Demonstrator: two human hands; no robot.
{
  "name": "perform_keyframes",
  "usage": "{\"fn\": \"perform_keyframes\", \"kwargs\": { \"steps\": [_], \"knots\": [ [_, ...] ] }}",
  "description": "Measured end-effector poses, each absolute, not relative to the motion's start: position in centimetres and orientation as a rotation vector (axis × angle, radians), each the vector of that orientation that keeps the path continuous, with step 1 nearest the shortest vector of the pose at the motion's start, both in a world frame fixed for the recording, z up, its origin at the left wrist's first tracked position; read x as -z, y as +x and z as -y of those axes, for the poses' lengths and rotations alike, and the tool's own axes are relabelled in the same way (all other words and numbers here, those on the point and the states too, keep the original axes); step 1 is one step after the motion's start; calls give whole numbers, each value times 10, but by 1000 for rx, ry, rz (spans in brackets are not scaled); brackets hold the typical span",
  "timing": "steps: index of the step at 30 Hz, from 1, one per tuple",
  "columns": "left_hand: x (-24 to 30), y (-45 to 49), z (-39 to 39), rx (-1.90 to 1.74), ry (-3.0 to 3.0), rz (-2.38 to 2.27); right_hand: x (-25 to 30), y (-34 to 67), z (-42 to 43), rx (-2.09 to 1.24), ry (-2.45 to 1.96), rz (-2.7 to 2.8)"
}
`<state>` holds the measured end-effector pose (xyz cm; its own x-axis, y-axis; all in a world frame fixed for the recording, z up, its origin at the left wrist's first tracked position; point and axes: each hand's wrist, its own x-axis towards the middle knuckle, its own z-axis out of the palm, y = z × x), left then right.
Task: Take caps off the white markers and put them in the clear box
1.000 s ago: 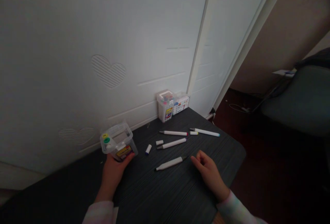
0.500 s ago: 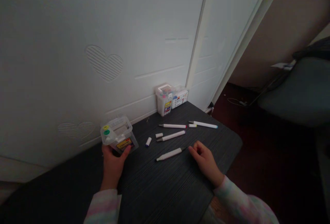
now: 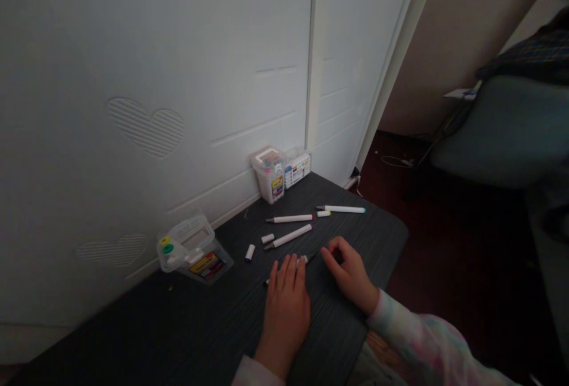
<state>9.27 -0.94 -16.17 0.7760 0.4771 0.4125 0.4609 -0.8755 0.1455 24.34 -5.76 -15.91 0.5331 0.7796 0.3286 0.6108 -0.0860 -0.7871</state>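
Note:
My left hand point(image 3: 287, 306) lies with its fingers stretched out over a white marker, hiding most of its barrel point(image 3: 303, 260). The marker's dark tip points towards my right hand point(image 3: 349, 273), whose fingers are curled with thumb and forefinger close together near that tip. Whatever those fingers hold, if anything, is too small to make out. Beyond the hands lie uncapped white markers: one with a purple end point(image 3: 290, 236), one with a red end point(image 3: 291, 219) and one with a blue end point(image 3: 343, 209). Loose caps lie among them: purple-edged point(image 3: 249, 253), white point(image 3: 268, 238) and yellow-edged point(image 3: 323, 214).
A clear plastic box point(image 3: 195, 252) with a yellow and a green marker end showing stands at the left by the white panel wall. Another lidded box point(image 3: 269, 178) and a marker pack point(image 3: 297, 170) stand at the back. The dark table point(image 3: 382, 238) ends at the right; a chair point(image 3: 502, 131) is beyond.
My left hand has let go of the clear box and moved right onto the marker. My right hand stays near the marker's tip. The view has shifted slightly.

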Motion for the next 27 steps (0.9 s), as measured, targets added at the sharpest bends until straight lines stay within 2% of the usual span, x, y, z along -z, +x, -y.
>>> {"fn": "perform_keyframes", "kwargs": {
  "steps": [5,8,19,27],
  "knots": [
    [170,83,-4,-586,2841,-881,157,282,42,210,-1988,1469],
    [170,74,-5,-591,2839,-911,156,308,28,291,-2058,1562],
    [167,71,-6,-643,2753,-1013,165,322,15,329,-2143,1751],
    [167,71,-6,-650,2759,-1012,167,325,15,215,-2075,1740]
  ]
}}
